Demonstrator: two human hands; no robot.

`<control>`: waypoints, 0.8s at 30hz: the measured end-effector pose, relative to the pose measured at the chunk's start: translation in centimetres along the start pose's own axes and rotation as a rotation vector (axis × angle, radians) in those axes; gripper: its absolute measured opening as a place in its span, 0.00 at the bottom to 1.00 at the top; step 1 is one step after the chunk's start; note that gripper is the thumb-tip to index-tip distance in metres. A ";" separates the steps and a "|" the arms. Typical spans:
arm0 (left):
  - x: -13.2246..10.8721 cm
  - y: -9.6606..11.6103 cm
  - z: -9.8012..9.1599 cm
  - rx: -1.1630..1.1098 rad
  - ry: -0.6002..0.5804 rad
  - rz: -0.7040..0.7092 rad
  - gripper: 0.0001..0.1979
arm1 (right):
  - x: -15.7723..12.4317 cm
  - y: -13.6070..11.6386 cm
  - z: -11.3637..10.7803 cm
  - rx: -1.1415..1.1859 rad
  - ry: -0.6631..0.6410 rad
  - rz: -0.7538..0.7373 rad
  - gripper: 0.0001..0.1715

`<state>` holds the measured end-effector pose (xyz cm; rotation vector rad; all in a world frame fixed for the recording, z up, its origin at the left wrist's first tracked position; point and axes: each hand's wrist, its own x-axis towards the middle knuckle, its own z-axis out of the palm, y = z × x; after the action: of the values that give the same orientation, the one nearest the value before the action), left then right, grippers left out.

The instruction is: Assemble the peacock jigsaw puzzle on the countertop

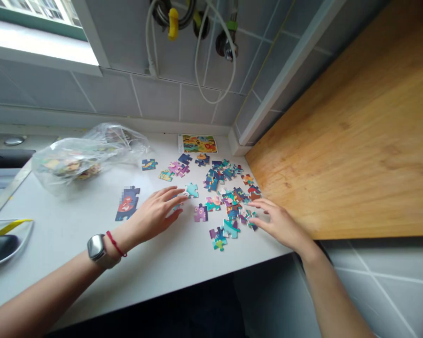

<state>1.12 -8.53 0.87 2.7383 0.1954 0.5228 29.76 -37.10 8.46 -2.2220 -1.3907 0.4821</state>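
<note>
left hand (158,209): one, held palm down above the white table (183,253), fingers loosely spread, thumb parted from them; whether the piece (177,205) partly covered by the fingers is touched cannot be told
teal piece (191,190): one, seen just beyond the left fingertips
right hand (277,223): one, thumb and fingers set apart and slightly bent, at the right edge of the front heap; contact with pieces cannot be told
puzzle heaps: two, back heap (215,178) and front heap (232,204), both between the hands and the wall; pieces overlapped, so no full count can be made
purple piece (200,212): one, laid left of the front heap
blue piece (149,164): one, set apart near the bag
red-figured block (129,209): one, laid left of the left hand
picture card (199,143): one, laid flat behind the pieces
clear bag (66,162): one, with more pieces visible inside, uncounted
wristwear: one watch (96,246) and one red bracelet (115,243), both worn on the left wrist
wooden panel (345,131): one, stood on the right side
</note>
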 end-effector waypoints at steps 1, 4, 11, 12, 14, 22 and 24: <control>0.6 0.1 0.3 0.014 -0.005 -0.013 0.19 | 0.1 0.1 0.6 -0.040 -0.031 -0.005 0.23; 2.5 0.0 0.8 0.047 -0.022 -0.042 0.22 | 0.2 0.2 2.6 -0.134 -0.044 -0.004 0.30; 4.7 -0.5 0.6 -0.009 -0.036 -0.126 0.21 | 0.2 1.2 3.4 0.043 0.219 -0.014 0.17; 4.8 -0.6 0.5 -0.026 -0.041 -0.141 0.22 | 0.3 1.1 3.3 0.101 0.252 -0.017 0.14; 5.0 -1.0 0.4 -0.066 -0.056 -0.155 0.23 | 0.7 0.8 3.2 0.225 0.304 -0.011 0.13; 5.1 -0.7 0.1 -0.383 0.071 -0.251 0.18 | 6.3 -3.1 6.2 0.702 0.264 0.026 0.23; 5.1 -0.4 0.0 -0.567 0.100 -0.335 0.14 | 8.5 -4.5 7.2 0.763 0.221 0.006 0.24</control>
<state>5.85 -7.14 2.40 2.0778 0.4453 0.5235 26.29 -26.21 4.60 -1.5939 -0.8775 0.6190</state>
